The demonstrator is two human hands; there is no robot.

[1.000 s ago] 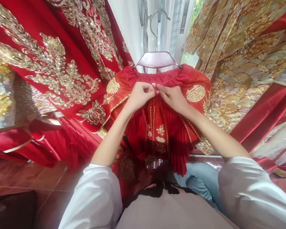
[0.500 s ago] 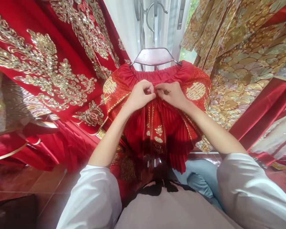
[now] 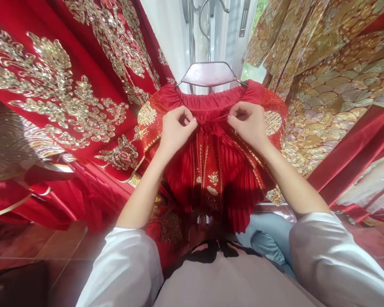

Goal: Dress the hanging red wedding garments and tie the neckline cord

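A red pleated skirt [image 3: 217,170] with gold embroidery hangs from a hanger [image 3: 209,73] in front of me. A thin red tie cord [image 3: 213,120] runs across its waistband. My left hand [image 3: 176,130] pinches the cord's left part and my right hand [image 3: 248,123] pinches its right part. The cord is stretched taut between them, with a small knot at the middle. Both hands rest against the front of the skirt just below the gathered waistband.
A red garment with heavy gold embroidery [image 3: 67,94] hangs at the left. A gold scale-patterned garment [image 3: 333,85] hangs at the right. A window frame [image 3: 243,21] is behind the hanger. Brown floor tiles [image 3: 51,251] lie below.
My hands were together at the middle of the waistband. They have moved apart sideways, drawing the red cord taut between them.
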